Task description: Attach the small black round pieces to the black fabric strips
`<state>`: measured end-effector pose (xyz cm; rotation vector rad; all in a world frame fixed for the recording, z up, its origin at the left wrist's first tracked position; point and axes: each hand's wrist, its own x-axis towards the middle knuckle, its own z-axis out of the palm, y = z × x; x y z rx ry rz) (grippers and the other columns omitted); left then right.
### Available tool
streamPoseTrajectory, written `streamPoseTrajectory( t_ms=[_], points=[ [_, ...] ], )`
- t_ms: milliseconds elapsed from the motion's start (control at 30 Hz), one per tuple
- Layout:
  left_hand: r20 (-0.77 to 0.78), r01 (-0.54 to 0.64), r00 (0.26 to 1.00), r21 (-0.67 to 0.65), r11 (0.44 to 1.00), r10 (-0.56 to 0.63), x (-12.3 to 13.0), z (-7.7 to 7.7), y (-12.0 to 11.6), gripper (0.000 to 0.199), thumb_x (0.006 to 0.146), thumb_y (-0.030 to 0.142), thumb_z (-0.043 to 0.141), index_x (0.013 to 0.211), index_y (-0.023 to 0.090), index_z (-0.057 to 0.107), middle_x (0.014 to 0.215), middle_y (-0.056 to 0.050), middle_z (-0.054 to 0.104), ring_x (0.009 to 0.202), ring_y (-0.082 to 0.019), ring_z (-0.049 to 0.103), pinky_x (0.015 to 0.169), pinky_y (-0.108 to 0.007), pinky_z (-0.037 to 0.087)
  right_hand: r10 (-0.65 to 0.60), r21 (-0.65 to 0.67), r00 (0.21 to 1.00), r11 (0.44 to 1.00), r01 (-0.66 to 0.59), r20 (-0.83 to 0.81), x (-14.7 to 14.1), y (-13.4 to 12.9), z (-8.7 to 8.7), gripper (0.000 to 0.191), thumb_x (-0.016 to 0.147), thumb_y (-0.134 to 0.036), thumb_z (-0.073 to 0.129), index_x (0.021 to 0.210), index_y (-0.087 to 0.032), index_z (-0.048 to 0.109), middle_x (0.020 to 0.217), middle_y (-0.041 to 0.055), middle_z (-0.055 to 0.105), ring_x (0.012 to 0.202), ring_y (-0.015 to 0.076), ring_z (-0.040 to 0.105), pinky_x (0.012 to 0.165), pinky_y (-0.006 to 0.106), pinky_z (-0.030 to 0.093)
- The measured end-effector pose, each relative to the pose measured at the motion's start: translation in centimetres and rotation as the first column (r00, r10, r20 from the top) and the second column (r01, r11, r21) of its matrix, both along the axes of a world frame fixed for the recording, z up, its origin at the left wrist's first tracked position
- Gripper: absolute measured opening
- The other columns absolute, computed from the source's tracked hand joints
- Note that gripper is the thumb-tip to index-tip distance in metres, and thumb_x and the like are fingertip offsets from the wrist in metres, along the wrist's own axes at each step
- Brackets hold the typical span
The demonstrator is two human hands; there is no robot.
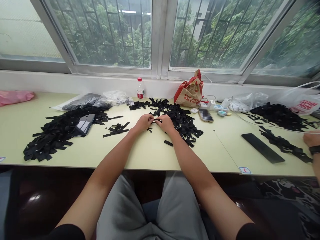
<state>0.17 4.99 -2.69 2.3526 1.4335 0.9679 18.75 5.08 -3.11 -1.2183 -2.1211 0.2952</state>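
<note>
My left hand (pixel 143 123) and my right hand (pixel 165 123) meet near the middle of the pale green table (pixel 150 153). Between their pinched fingertips is a short black strip (pixel 155 121), one end in each hand. Several tiny dark bits (pixel 150 129) lie just below the fingers. To the left of my left hand are a few loose black strips (pixel 117 129). A large heap of black strips (pixel 183 123) spreads behind and to the right of my right hand, with a single strip (pixel 168 143) in front of it. Another long heap (pixel 55 131) covers the left side.
A dark phone or tablet (pixel 84 125) rests on the left heap. Behind stand a red-capped bottle (pixel 140 90) and a paper bag (pixel 190 91), with a phone (pixel 205 115) nearby. At right are a black slab (pixel 262 147), more strips and another person's hand (pixel 311 138).
</note>
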Motion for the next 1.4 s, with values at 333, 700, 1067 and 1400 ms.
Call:
streamPoseTrajectory(
  t_ms=[333,700,1067,1400],
  points=[
    [0.006,0.118,0.993,0.207,0.971,-0.122,0.3,1.9,-1.6,0.021,0.095,0.025,0.05,0.093,0.02,0.071,0.087,-0.007,0.071,0.087,-0.022,0.06,0.079,-0.034,0.048,0.004,-0.063,0.954,0.998,-0.024,-0.3,-0.6,-1.2,1.7,0.025,0.086,-0.026,0.047,0.078,-0.021,0.071,0.076,0.0002,0.069,0.071,0.0163,0.057,0.068,0.026,0.04],
    [0.229,0.097,0.967,0.084,0.992,-0.114,0.6,3.2,-2.4,0.023,0.088,0.031,0.056,0.084,0.018,0.074,0.078,-0.004,0.071,0.067,-0.016,0.058,0.065,-0.028,0.045,-0.097,-0.216,0.885,0.976,-0.004,-0.456,-2.1,-1.7,2.2,0.028,0.087,-0.026,0.036,0.064,-0.021,0.051,0.066,-0.0001,0.055,0.063,0.0151,0.046,0.059,0.027,0.033],
    [0.174,0.031,0.985,-0.229,0.973,0.01,-4.1,1.9,-1.1,0.022,0.077,0.032,0.059,0.082,0.018,0.074,0.078,-0.004,0.071,0.068,-0.016,0.059,0.061,-0.026,0.043,0.025,-0.131,0.986,0.99,-0.047,-0.166,-3.7,-2.8,0.6,0.024,0.092,-0.03,0.052,0.078,-0.018,0.069,0.076,0.0038,0.068,0.069,0.0157,0.053,0.065,0.027,0.035],
    [-0.054,-0.123,0.991,-0.089,0.988,0.119,-5.4,1.0,-0.7,0.023,0.078,0.023,0.053,0.085,0.02,0.075,0.086,-0.006,0.072,0.08,-0.021,0.062,0.076,-0.031,0.048,0.039,-0.066,0.998,0.997,-0.036,0.046,-4.0,-3.6,1.2,0.022,0.09,-0.027,0.062,0.074,-0.017,0.073,0.08,0.0062,0.066,0.072,0.0151,0.055,0.069,0.027,0.037]
  ],
)
